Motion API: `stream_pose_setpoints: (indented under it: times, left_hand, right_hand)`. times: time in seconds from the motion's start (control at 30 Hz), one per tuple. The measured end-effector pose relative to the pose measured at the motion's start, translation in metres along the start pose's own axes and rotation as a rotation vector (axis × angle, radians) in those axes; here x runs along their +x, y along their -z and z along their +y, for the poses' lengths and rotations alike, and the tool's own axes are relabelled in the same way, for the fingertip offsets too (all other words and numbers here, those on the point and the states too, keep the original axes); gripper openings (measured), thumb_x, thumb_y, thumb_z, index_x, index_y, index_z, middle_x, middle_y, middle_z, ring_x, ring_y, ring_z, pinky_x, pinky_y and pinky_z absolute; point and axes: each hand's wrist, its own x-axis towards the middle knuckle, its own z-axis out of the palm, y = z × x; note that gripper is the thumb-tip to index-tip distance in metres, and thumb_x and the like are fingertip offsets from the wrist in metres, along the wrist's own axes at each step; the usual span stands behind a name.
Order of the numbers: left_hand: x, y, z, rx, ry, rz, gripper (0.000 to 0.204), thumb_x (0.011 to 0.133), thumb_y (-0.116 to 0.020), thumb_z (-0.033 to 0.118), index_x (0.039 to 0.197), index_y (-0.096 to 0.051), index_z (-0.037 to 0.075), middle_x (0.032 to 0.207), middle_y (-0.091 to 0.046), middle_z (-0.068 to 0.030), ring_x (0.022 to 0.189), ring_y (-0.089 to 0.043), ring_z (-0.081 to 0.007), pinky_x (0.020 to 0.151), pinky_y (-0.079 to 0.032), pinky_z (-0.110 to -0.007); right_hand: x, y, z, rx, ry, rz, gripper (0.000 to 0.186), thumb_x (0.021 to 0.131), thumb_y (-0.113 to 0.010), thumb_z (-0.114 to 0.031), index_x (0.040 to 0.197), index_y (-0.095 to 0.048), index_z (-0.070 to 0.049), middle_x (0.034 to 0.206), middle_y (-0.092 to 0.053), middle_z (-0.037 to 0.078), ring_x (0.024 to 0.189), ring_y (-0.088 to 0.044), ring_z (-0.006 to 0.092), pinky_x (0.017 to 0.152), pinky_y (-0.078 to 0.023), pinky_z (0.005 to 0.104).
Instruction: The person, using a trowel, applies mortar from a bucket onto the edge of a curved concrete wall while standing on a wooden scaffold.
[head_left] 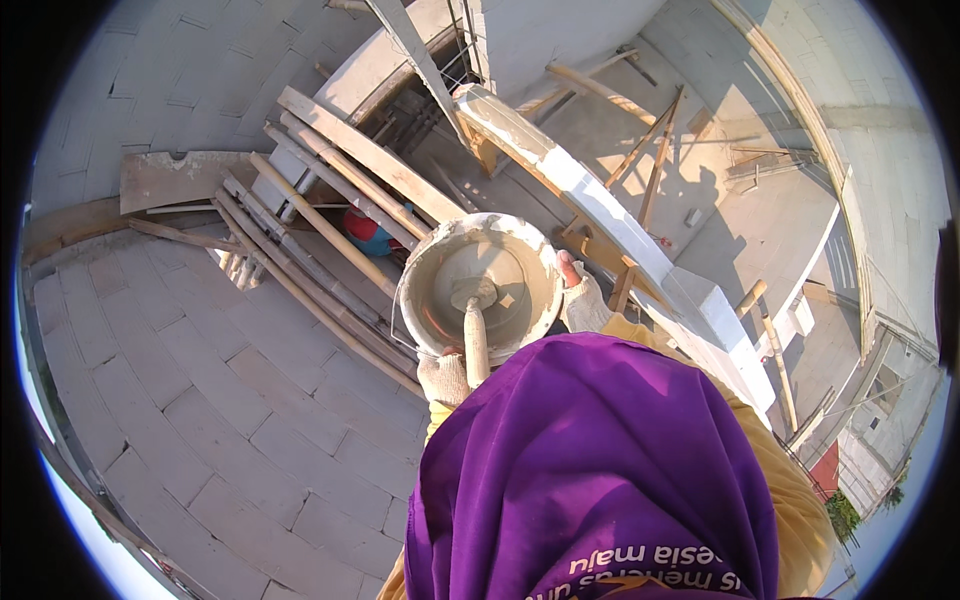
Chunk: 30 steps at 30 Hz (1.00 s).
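Note:
A round bucket (pixel 407 290), its pale rim smeared with mortar, is held up between my two gloved hands. Grey, wet-looking mortar (pixel 515 262) lies inside it. A tool with a pale handle (pixel 475 345) leans in the bucket; its mortar-caked lower end sits in the middle, so its kind is unclear. My left hand (pixel 443 377), in an off-white knit glove, is closed at the near left side of the bucket, next to the tool's handle. My right hand (pixel 583 298), gloved alike with bare fingertips showing, is closed on the right side. Purple cloth (pixel 600 450) hides most of my arms.
Bamboo poles (pixel 320 310) and planks (pixel 370 150) span an opening ahead, with a red and blue shape (pixel 370 232) below. A grey block wall (pixel 250 420) fills the left. On the right a pale concrete beam (pixel 610 215) runs above a lower floor (pixel 735 130) with timber props.

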Motion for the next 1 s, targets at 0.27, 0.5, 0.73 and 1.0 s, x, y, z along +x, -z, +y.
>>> stream_pose_setpoints:
  times: [0.27, 0.5, 0.73, 1.0]
  left_hand:
    - [-0.009, -0.016, 0.001, -0.101, -0.469, 0.052, 0.018, 0.077, -0.066, 0.006, 0.094, -0.063, 0.001, 0.092, -0.061, -0.0133, 0.084, -0.061, -0.0269, 0.075, -0.050, -0.035]
    - [-0.011, -0.025, -0.010, -0.476, -0.280, -0.111, 0.071, 0.079, -0.048, -0.005, 0.148, -0.040, 0.007, 0.120, -0.060, -0.0056, 0.074, -0.055, -0.0116, 0.068, -0.049, -0.025]
    - [-0.025, -0.038, 0.014, -0.355, -0.406, -0.029, 0.063, 0.072, -0.053, -0.004, 0.135, -0.053, 0.002, 0.097, -0.059, -0.0033, 0.080, -0.052, -0.0130, 0.071, -0.044, -0.025]
    - [-0.014, -0.033, 0.041, -0.364, -0.414, -0.129, 0.068, 0.072, -0.048, -0.007, 0.139, -0.051, 0.003, 0.113, -0.059, -0.0043, 0.086, -0.054, -0.0128, 0.073, -0.044, -0.022]
  right_hand:
    - [-0.052, -0.008, -0.046, -1.467, 0.773, 0.230, 0.050, 0.095, -0.054, -0.047, 0.110, -0.060, 0.001, 0.099, -0.066, 0.024, 0.088, -0.067, 0.0358, 0.080, -0.052, 0.0438]
    - [-0.091, -0.077, -0.058, -1.798, 0.061, -0.467, 0.058, 0.093, -0.052, -0.054, 0.105, -0.063, 0.002, 0.098, -0.068, 0.027, 0.100, -0.066, 0.0401, 0.090, -0.050, 0.0462]
    - [-0.074, -0.049, -0.072, -0.882, -0.393, -0.731, 0.029, 0.086, -0.062, -0.025, 0.104, -0.066, -0.003, 0.098, -0.066, 0.021, 0.085, -0.067, 0.0308, 0.073, -0.052, 0.0375]
    - [-0.121, -0.059, -0.148, -2.138, 0.409, -0.471, 0.041, 0.083, -0.068, -0.026, 0.116, -0.059, -0.002, 0.100, -0.069, 0.018, 0.093, -0.069, 0.0327, 0.078, -0.056, 0.0428]
